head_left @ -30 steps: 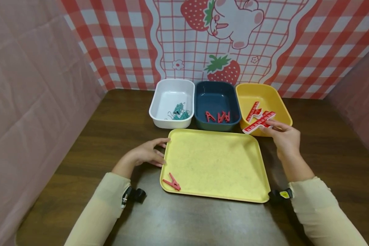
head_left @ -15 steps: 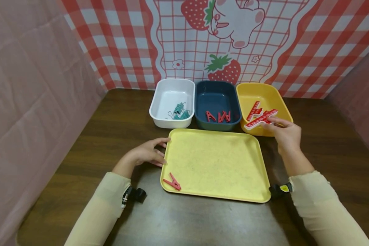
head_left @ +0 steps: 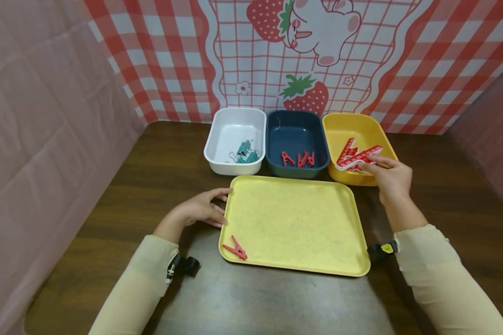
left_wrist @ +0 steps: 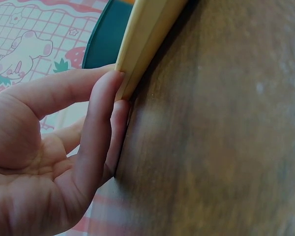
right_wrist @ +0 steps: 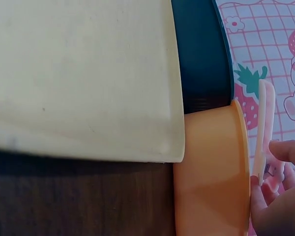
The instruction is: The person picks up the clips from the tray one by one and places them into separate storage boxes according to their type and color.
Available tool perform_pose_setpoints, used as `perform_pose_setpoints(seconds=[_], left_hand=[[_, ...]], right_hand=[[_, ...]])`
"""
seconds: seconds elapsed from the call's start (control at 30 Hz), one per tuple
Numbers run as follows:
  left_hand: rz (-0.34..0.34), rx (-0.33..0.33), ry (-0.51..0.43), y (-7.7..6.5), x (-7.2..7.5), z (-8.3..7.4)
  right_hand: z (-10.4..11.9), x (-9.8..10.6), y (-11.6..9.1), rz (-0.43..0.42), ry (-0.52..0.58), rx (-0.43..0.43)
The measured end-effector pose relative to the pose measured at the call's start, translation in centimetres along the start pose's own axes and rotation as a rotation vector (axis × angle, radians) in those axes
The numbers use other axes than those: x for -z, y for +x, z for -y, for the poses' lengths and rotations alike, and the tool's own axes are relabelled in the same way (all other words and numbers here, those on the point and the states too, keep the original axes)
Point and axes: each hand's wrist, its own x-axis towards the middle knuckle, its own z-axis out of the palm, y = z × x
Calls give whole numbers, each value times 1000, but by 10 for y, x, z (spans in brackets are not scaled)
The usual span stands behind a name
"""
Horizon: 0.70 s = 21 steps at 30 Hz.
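My right hand (head_left: 393,180) pinches a long red-and-white clip with ruler-like marks (head_left: 360,157) above the front of the yellow bin (head_left: 385,135). The right wrist view shows this clip (right_wrist: 263,115) on edge, with thumb and fingers on its handles. Inside the bin lies another red-and-white clip (head_left: 346,150), partly covered by the held one. My left hand (head_left: 199,208) touches the left rim of the yellow tray (head_left: 297,223). Its fingertips rest against that rim (left_wrist: 132,49) in the left wrist view. A red clothespin (head_left: 235,249) lies in the tray's near left corner.
A white bin (head_left: 209,153) holding teal binder clips (head_left: 246,153) stands at the back left. Beside it, a dark blue bin (head_left: 272,139) holds several red clothespins (head_left: 303,159). Patterned cloth (head_left: 172,60) hangs behind the bins, and the wooden table (head_left: 251,302) extends around the tray.
My right hand has moved slightly away and to the right, carrying the long clip further over the yellow bin. The left hand and tray stay put.
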Motion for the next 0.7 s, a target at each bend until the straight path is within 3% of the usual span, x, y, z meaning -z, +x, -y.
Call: perform_pose_setpoints(seconds=[0.23, 0.7], left_hand=[[4, -4, 2, -1, 1, -1], [4, -1, -2, -1, 0, -1]], right_hand=[[3, -3, 6, -17, -79, 23], [8, -7, 30, -27, -320, -33]])
